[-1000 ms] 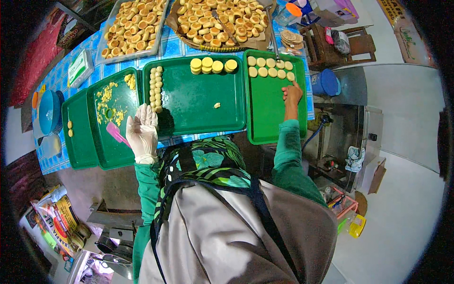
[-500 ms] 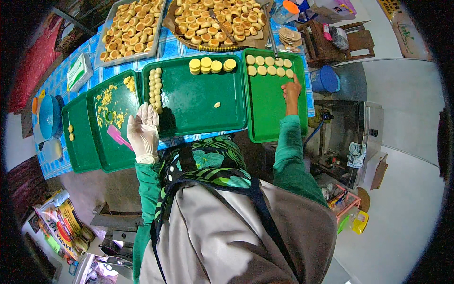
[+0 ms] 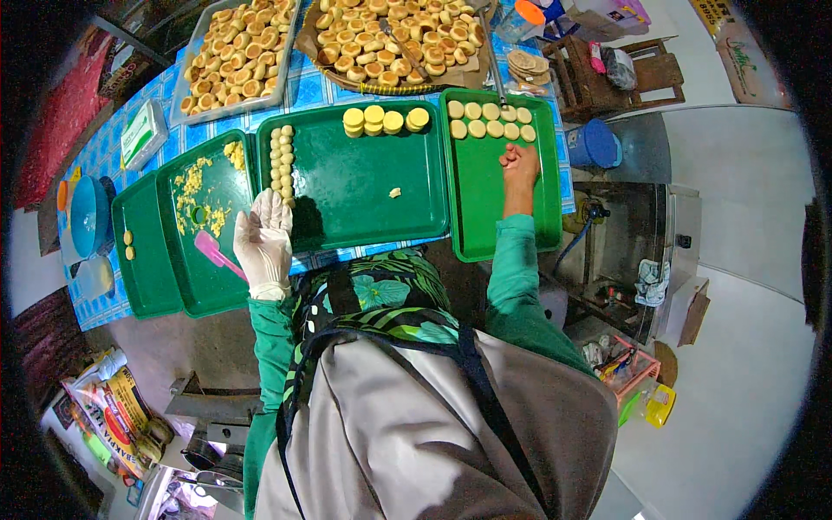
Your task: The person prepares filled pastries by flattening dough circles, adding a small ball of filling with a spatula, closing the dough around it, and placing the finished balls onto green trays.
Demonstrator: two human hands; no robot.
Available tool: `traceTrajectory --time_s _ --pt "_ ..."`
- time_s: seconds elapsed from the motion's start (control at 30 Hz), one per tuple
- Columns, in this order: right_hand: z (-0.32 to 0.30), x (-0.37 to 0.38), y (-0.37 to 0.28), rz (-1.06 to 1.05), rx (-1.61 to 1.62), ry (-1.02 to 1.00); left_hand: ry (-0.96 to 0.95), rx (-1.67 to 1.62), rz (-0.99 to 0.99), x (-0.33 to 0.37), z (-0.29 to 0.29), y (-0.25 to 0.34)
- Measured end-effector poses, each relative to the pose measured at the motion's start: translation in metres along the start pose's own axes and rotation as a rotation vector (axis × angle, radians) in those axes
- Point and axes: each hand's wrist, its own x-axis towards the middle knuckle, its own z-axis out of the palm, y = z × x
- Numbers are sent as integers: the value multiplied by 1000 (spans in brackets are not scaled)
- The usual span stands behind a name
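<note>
My left hand [image 3: 265, 244], in a white glove, is palm up with its fingers stretched out and nothing on it. It hovers at the left end of the large green tray [image 3: 364, 227], just below a double line of small pale dough balls [image 3: 282, 165]. Over the bright green tray [image 3: 472, 238] on the right is my bare right hand [image 3: 519, 169]. Its fingers are curled in, and I see nothing in them. Just beyond it lie two rows of flat, round pale dough pieces [image 3: 495, 129], apart from the hand.
Stacked yellow discs [image 3: 373, 117] and a dough scrap [image 3: 395, 192] sit in the large tray. Leftward, another tray [image 3: 212, 299] holds yellow crumbs [image 3: 192, 186] and a pink spatula [image 3: 212, 250]. Browned pastries fill a clear container [image 3: 186, 104] and a round basket [image 3: 381, 88] behind.
My right hand has drawn back and slightly left from the end of the near dough row, and its extended finger has curled in. My left hand stays in place.
</note>
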Motion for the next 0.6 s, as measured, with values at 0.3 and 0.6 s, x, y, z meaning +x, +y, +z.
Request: traceTrajectory --time_s 0.3,0.6 --pt "26 -10 -11 111 461 8 24 33 27 -5 2 -1" --pt "38 -23 -15 55 140 9 60 70 36 -5 8 -8"
